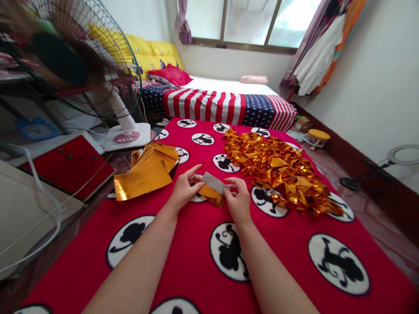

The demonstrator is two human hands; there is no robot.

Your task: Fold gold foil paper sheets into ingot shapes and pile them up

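Note:
Both hands hold one sheet of gold foil paper over a red blanket printed with black-and-white monkey circles. My left hand pinches the sheet's left side, fingers closed on it. My right hand grips the right side. The sheet is partly folded, with its silver-grey back showing on top. A stack of flat gold sheets lies to the left of my hands. A big heap of folded gold pieces lies to the right and beyond.
A standing fan with a white base is at the far left, next to a red box. A bed with a stars-and-stripes cover lies beyond. A small yellow stool stands at the right wall.

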